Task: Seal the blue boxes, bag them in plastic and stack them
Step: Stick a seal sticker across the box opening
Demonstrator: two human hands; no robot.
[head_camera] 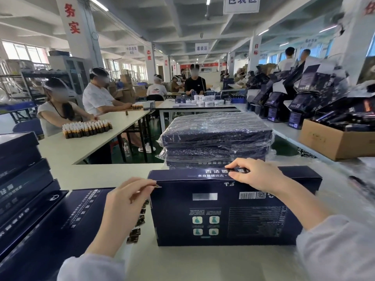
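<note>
Dark-blue flat cardboard box [233,216] lies on the white table [203,260], reaching from the left hand across to the right. The left hand [125,201] pinches a small dark sticker [157,186] between thumb and forefinger at the box's left corner. The right hand [255,175] curls thumb and forefinger round a dark seal label [239,170] on the box's far edge. A strip of dark stickers [138,224] lies beneath the left hand. A stack of plastic-bagged blue boxes [217,134] stands just beyond the right hand.

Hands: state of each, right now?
Left hand: pinching a small dark sticker at the corner of the blue box.
Right hand: pinching a second sticker on the box's top edge.
</note>
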